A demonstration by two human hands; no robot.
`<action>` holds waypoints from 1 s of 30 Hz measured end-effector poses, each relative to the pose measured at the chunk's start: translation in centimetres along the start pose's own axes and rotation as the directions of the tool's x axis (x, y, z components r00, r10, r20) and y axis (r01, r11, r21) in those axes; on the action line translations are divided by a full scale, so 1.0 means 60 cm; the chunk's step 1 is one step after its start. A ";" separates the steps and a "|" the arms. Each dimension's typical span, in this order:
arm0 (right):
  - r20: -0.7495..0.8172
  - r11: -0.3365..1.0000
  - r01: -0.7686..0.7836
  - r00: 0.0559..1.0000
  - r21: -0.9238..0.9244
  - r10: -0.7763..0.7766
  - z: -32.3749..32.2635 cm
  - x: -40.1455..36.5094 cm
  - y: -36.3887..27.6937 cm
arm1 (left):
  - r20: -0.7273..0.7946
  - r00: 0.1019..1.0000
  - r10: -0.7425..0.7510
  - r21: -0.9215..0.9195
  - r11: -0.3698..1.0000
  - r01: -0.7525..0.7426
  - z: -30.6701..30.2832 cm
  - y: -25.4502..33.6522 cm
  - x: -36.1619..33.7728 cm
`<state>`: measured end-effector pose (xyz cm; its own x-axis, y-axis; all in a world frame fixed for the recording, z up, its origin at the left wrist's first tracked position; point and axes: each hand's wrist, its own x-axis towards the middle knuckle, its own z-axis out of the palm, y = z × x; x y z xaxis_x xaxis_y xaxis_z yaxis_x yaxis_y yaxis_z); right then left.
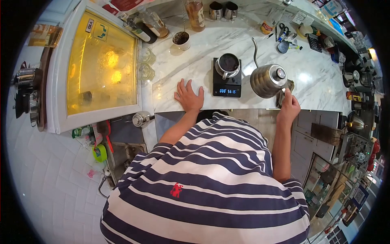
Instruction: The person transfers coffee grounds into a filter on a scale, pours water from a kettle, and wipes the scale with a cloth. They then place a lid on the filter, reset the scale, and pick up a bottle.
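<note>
My left hand (189, 96) rests flat on the marble counter with its fingers spread, to the left of a black digital scale (217, 83) with a lit blue display. On the scale stands a white cup-like vessel (224, 75) with dark contents. My right hand (289, 106) is closed round the handle of a steel gooseneck kettle (264, 83), to the right of the scale. The kettle's thin spout (255, 51) curves up and away from me. A dark crumpled cloth (280, 99) shows partly behind the kettle.
Behind the scale stands a paper cup (181, 40) with dark grounds, near bottles (195, 16) and two steel pitchers (215, 11). Glass cups (146, 71) sit by the yellow-lit glass door (103, 65) at left. Scissors (283, 32) and a calculator (315, 43) lie at the back right.
</note>
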<state>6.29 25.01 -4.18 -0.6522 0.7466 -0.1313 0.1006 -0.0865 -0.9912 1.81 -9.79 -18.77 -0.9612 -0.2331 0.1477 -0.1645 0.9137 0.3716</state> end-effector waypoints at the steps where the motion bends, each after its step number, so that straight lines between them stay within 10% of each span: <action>1: -0.005 1.000 -0.010 1.000 0.023 0.010 0.017 0.008 0.003 | -0.001 1.000 0.001 0.001 1.000 -0.001 0.000 0.000 0.001; 30: 0.036 0.997 -0.058 0.998 0.053 0.057 0.184 0.160 0.135 | 0.040 0.999 -0.010 0.060 0.998 0.008 -0.001 0.005 0.004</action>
<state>-7.45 24.22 -13.69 -0.6718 0.7166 -0.1877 0.0985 -0.1648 -0.9814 1.53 -9.58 -18.55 -0.9675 -0.2292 0.1071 -0.1852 0.9301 0.3173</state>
